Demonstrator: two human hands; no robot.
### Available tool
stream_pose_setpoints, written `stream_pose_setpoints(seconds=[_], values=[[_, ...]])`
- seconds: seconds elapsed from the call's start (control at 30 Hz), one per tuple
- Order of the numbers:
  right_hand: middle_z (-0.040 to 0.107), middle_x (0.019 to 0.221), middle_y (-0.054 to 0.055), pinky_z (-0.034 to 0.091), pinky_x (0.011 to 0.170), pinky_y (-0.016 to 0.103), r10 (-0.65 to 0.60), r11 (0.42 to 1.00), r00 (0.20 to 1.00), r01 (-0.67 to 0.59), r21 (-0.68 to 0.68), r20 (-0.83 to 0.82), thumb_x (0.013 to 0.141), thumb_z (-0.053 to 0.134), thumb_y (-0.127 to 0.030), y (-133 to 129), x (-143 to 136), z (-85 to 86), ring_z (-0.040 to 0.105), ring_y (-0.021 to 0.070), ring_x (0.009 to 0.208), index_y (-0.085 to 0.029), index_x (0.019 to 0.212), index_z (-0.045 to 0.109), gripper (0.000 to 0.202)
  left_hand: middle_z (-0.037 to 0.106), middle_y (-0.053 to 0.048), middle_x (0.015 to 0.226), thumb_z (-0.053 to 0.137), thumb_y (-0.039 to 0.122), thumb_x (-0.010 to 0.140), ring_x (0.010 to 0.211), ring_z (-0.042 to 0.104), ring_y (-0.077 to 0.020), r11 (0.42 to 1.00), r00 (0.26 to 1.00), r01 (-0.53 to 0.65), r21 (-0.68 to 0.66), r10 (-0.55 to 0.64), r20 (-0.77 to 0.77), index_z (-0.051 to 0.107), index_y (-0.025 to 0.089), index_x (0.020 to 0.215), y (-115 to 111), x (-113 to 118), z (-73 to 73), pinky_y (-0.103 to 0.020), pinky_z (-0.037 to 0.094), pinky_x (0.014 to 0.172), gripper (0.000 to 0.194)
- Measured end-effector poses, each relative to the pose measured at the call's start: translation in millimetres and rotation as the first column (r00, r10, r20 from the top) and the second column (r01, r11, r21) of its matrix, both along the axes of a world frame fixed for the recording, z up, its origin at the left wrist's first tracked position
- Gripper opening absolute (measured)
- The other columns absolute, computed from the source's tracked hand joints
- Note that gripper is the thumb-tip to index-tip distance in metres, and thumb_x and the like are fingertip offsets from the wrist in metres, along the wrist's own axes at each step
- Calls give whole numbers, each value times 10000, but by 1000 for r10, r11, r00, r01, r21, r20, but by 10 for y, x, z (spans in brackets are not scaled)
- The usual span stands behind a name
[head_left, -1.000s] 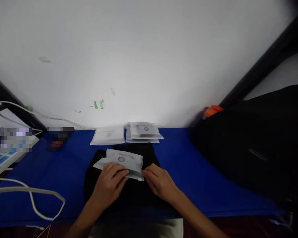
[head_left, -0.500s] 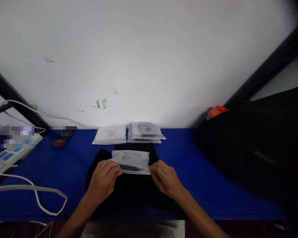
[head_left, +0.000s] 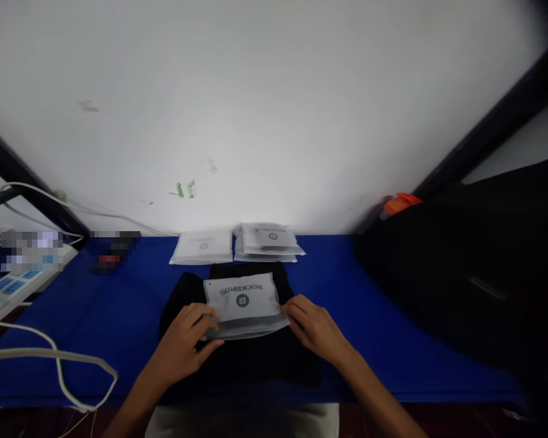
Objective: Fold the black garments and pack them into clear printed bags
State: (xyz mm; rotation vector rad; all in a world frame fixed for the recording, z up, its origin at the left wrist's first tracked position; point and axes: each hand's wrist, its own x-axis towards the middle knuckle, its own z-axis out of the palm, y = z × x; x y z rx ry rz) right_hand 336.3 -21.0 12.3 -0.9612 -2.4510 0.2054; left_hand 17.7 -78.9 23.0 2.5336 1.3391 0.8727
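Observation:
A frosted pouch with dark print lies over folded black cloth, its printed face up and its near edge towards me. My left hand is at the pouch's near left corner, fingers on its top and the thumb apart below the edge. At the right corner, my right hand pinches the pouch between thumb and fingers. Behind the cloth lie one pale pouch and a small stack of similar pouches.
The blue table meets a white wall. On the left are a power strip, white cables and a blurred-out dark item. A large black fabric item covers the right, with an orange object behind.
The pouch's near edge has come towards me and its printed face now shows more fully. My left hand has moved down and its thumb has spread from the fingers; my right hand shifted slightly right.

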Motion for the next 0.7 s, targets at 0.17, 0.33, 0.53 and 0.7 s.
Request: stream_pose_setpoints(seconds=[0.17,0.33,0.53,0.7], values=[[663,966,100,557,670,314,-48,988,987,69,135,-156,886,379,-26,-19,-53,139,631,197,851,-185,1131,569,349,650,-66,938,537,128,907,833,608,-186,993,998,40,112,-44,34,599,189,891,96,269,64,-333,510,721,88],[695,970,102,563,719,308,276,946,948,-239,219,-158,901,388,-41,-192,-374,250,651,195,895,-163,1177,566,350,646,-53,849,543,124,910,792,610,-169,974,986,-79,211,45,161,590,187,900,190,379,162,-310,518,712,79],[613,1260,173,524,923,394,113,994,979,-110,-23,168,833,475,-34,-207,-872,192,607,259,1117,-110,1408,400,585,661,-47,866,556,119,910,822,621,-164,961,980,-113,254,65,190,599,189,895,239,391,215,-308,523,759,83],[639,1205,167,516,852,376,2,1000,966,-2,0,259,888,460,-67,-56,-966,113,634,238,1015,-157,1336,487,458,667,-44,856,567,115,902,820,633,-166,954,981,-121,275,73,179,590,188,850,234,354,207,-304,522,746,92]])
